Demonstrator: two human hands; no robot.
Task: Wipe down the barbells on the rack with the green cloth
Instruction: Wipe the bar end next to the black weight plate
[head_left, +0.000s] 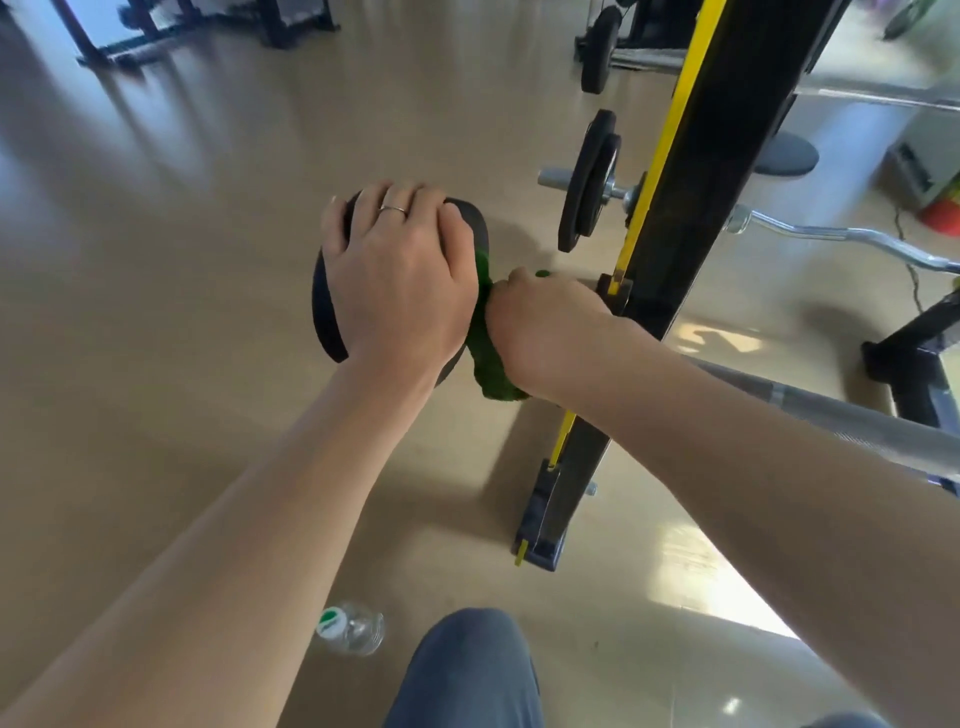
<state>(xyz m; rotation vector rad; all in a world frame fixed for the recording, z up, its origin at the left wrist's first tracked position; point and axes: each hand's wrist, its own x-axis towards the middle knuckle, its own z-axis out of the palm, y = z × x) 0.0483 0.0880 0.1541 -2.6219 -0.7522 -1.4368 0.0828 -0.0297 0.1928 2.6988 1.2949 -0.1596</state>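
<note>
two hands are on the nearest barbell, as i read it from the head view. the left hand (395, 270) lies over the black weight plate (324, 306) at the bar's end, fingers curled across the plate's upper rim, a ring on one finger; that grip is wrapped on the plate. the right hand (545, 322) is closed round the green cloth (485, 358), and the cloth sits between this grip and the plate, bunched against the plate's inner face with a fold hanging below the wrist. the right fingers are turned away from me, so i cannot tell how tightly they press. the bar's steel shaft (857, 426) shows again beyond the right forearm, running off to the right edge. the cloth lies just beside the black and yellow rack upright (701, 182), on its near side. a second barbell (589, 182) with smaller black plates rests higher on the rack, well apart from both hands; its bent chrome shaft continues right of the upright. a clear plastic bottle (350, 629) with a green and white cap stands on the floor (182, 364) near my knee (467, 670).
</note>
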